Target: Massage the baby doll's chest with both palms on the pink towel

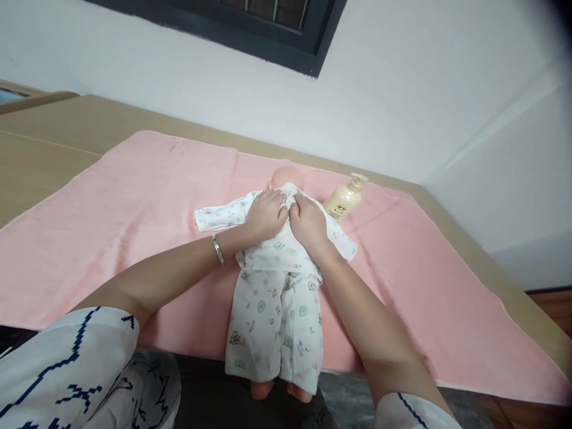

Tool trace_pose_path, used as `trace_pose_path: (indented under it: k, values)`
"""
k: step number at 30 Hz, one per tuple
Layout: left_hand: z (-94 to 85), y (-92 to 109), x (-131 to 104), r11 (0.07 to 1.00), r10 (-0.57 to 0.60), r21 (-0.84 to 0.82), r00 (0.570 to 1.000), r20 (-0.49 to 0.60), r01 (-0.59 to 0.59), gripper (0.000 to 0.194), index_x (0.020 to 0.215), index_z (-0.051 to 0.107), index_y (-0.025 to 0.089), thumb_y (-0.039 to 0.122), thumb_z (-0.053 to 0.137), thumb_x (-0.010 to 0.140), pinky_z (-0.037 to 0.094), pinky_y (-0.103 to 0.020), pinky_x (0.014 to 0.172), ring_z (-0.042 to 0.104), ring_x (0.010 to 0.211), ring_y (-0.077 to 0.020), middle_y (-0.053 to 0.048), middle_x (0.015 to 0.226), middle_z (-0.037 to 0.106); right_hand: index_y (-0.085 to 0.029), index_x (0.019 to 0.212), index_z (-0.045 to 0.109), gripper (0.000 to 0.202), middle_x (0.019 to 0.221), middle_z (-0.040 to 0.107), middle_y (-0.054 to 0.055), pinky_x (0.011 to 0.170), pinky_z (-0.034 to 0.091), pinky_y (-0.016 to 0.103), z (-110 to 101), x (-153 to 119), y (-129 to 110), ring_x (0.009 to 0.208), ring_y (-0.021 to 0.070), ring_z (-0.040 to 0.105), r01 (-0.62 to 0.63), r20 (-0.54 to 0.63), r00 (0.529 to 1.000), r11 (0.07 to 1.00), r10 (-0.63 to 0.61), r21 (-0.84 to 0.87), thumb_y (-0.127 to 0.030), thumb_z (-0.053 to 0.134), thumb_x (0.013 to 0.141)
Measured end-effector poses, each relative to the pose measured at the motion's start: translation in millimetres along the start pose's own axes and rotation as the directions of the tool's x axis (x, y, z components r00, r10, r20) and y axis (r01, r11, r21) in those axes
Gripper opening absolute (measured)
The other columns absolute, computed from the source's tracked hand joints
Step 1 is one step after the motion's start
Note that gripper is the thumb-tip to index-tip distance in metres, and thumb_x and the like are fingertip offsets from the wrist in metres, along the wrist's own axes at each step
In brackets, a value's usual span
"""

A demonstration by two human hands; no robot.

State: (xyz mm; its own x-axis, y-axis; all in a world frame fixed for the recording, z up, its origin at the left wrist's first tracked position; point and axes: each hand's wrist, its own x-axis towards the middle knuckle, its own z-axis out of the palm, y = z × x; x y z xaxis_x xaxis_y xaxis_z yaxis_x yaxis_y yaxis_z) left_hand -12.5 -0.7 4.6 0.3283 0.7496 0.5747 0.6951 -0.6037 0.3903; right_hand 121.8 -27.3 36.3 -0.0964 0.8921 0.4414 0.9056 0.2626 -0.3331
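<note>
A baby doll [288,177] lies on a pink towel, dressed in a white printed shirt [277,253] and matching printed trousers [258,310]. Its head points away from me, and its feet stick out over the near edge. My left hand [267,214] is closed on the shirt just below the neckline, fingers curled into the cloth. Beside it, almost touching, my right hand [308,220] also grips the shirt near the collar. Both fingertips are partly hidden in the fabric. The sleeves spread out to either side. The face is not visible.
The pink towel [170,196] covers much of a wooden table [58,122]. A pump bottle [344,198] of pale yellow liquid lies tilted or stands right of the doll's head. Behind the table rise a white wall [384,107] and a dark window frame [286,44].
</note>
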Motion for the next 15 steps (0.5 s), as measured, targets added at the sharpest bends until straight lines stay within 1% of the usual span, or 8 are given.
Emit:
trace_pose_path:
  k: [6,8,9,11,12,13,14,15]
  values:
    - [-0.8,0.1,0.5,1.000,-0.004,0.007,1.000,0.007,0.004,0.038,0.118,0.062,0.014,0.020,0.039,0.089,0.042,-0.043,0.106,0.056,0.121,-0.0268,-0.013,0.126,0.065,-0.012,0.114,0.062,0.038,0.114,0.067,0.017,0.096,0.044,0.046,8.2,-1.5,2.8,0.108,0.0311,0.060,0.002,-0.013,1.000,1.000,-0.002,-0.027,-0.022,0.031,0.093]
    - [-1.0,0.0,0.6,1.000,0.000,0.007,1.000,0.000,0.000,0.039,0.119,0.062,0.013,0.020,0.039,0.088,0.042,-0.043,0.107,0.057,0.121,-0.0269,-0.013,0.126,0.065,-0.011,0.114,0.062,0.037,0.115,0.067,0.018,0.097,0.044,0.047,4.5,2.0,1.5,0.109,0.0316,0.060,-0.002,0.002,1.000,0.999,0.003,-0.036,-0.020,0.033,0.094]
    - [-1.1,-0.1,0.5,1.000,0.002,0.006,1.000,-0.004,-0.002,0.039,0.119,0.062,0.013,0.021,0.040,0.088,0.041,-0.043,0.107,0.057,0.121,-0.0270,-0.013,0.126,0.065,-0.010,0.114,0.062,0.035,0.117,0.067,0.018,0.098,0.045,0.048,-2.6,4.3,-0.5,0.110,0.0313,0.060,0.000,0.038,0.999,1.000,0.000,-0.019,-0.020,0.035,0.094]
    - [-1.0,-0.8,-0.1,1.000,0.003,0.000,1.000,-0.004,-0.003,0.039,0.119,0.062,0.013,0.022,0.040,0.088,0.041,-0.044,0.108,0.057,0.121,-0.0274,-0.014,0.125,0.065,-0.011,0.114,0.064,0.030,0.120,0.066,0.016,0.099,0.046,0.047,-30.1,7.1,-7.8,0.110,0.0294,0.061,0.005,0.159,0.987,0.997,-0.017,0.081,-0.021,0.043,0.094]
    - [-0.8,-1.6,-0.4,1.000,0.003,-0.005,1.000,-0.002,-0.003,0.039,0.119,0.062,0.013,0.022,0.040,0.088,0.041,-0.044,0.108,0.057,0.121,-0.0276,-0.014,0.125,0.066,-0.012,0.115,0.065,0.030,0.121,0.067,0.014,0.097,0.048,0.045,-50.0,6.3,-12.7,0.109,0.0274,0.062,-0.018,0.238,0.971,0.984,-0.026,0.179,-0.025,0.048,0.095]
    - [-0.4,-2.7,-0.8,1.000,0.003,-0.011,1.000,-0.002,-0.003,0.039,0.119,0.061,0.013,0.023,0.040,0.088,0.041,-0.045,0.108,0.057,0.121,-0.0277,-0.013,0.125,0.066,-0.012,0.116,0.065,0.030,0.120,0.067,0.012,0.096,0.049,0.044,-72.5,3.6,-17.8,0.108,0.0251,0.064,-0.067,0.266,0.964,0.957,-0.011,0.283,-0.028,0.051,0.095]
    - [0.2,-4.1,-1.0,1.000,0.005,-0.019,1.000,0.000,-0.005,0.039,0.120,0.061,0.014,0.023,0.039,0.088,0.040,-0.046,0.108,0.057,0.121,-0.0278,-0.013,0.125,0.066,-0.013,0.120,0.064,0.032,0.121,0.067,0.010,0.097,0.049,0.042,-95.7,-1.3,-22.6,0.110,0.0222,0.063,-0.094,0.198,0.980,0.907,0.012,0.410,-0.029,0.052,0.095]
    - [1.0,-5.9,-1.1,1.000,0.008,-0.029,1.000,0.001,-0.008,0.039,0.120,0.061,0.015,0.024,0.039,0.089,0.040,-0.046,0.109,0.057,0.121,-0.0278,-0.013,0.125,0.066,-0.015,0.124,0.062,0.033,0.123,0.066,0.006,0.099,0.048,0.038,-117.4,-8.2,-26.2,0.114,0.0192,0.061,-0.071,0.105,0.994,0.845,0.018,0.530,-0.027,0.052,0.095]
